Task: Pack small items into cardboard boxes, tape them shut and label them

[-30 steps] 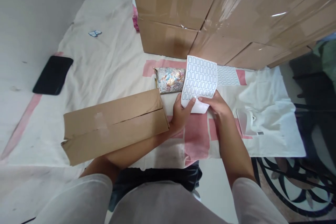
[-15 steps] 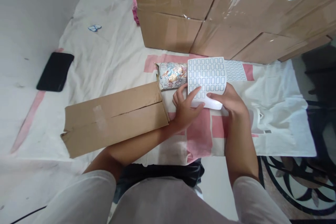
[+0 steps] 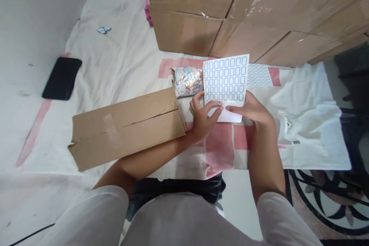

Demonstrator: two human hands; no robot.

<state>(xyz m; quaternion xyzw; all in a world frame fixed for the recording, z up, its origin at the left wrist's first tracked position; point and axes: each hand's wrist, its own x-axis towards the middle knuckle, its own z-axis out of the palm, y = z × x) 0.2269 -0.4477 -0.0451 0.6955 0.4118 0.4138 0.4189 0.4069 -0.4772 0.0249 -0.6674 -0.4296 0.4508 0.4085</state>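
Two pale sleeves [image 3: 93, 215] lie nearest, the forearms reaching forward over a cream and pink cloth [image 3: 317, 138]. The long cardboard box [image 3: 127, 128] rests beside the left forearm. Ahead of it, the left hand [image 3: 203, 119] has its thumb and forefinger tips drawn close together over the lower part of a white label sheet [image 3: 226, 78], the other fingers curled near the sheet's left edge; whether the tips pinch a label is too small to tell. The right hand [image 3: 253, 108] grips the sheet at its lower right, thumb flat on the front, remaining fingers apparently behind. The sheet stands tilted above the cloth, partly covering a shiny patterned packet [image 3: 187, 81] and a second label sheet [image 3: 259, 75]. Beyond rise taped brown cartons [image 3: 187, 32].
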